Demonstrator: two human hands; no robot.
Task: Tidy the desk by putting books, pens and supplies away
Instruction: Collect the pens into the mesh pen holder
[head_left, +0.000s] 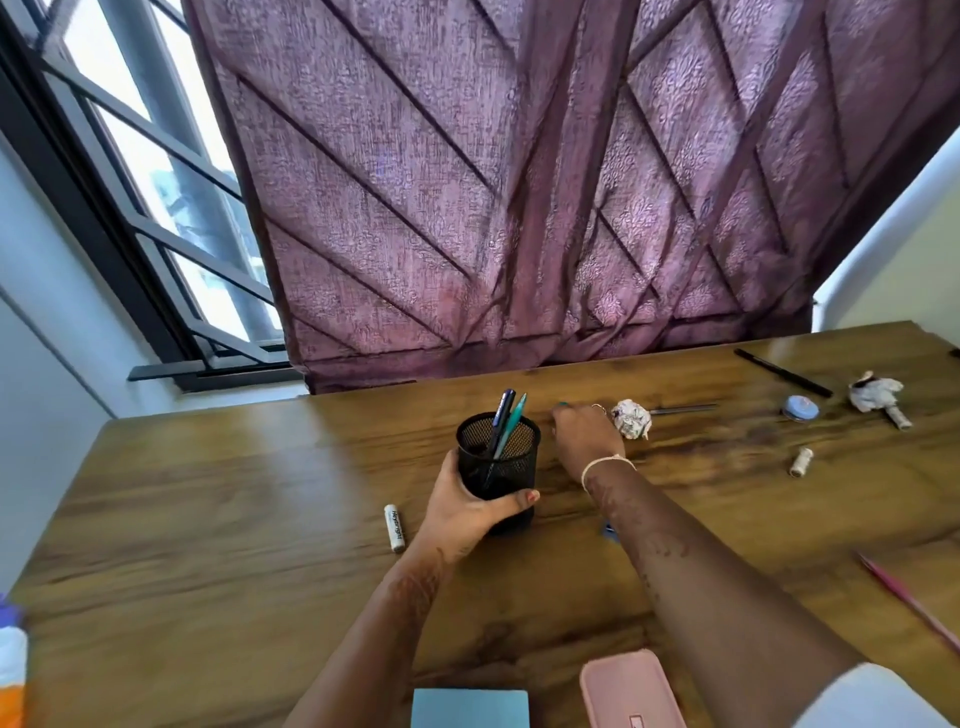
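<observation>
Head view: the left hand (467, 512) reaches forward, its fingers (451, 466) wrapped round the black mesh pen cup (498, 467) standing mid-tabletop (260, 493), with two pens (501, 421) inside. The right hand (587, 434) stretches past it, palm down, just beside one of two crumpled paper balls (631, 418). Whether that hand grasps anything cannot be told.

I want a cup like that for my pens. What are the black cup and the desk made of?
The black cup looks like painted metal mesh: tiny holes show the pens inside. The desk looks like wood or wood-look laminate, slightly glossy: brown grain lines, light sheen.
</observation>
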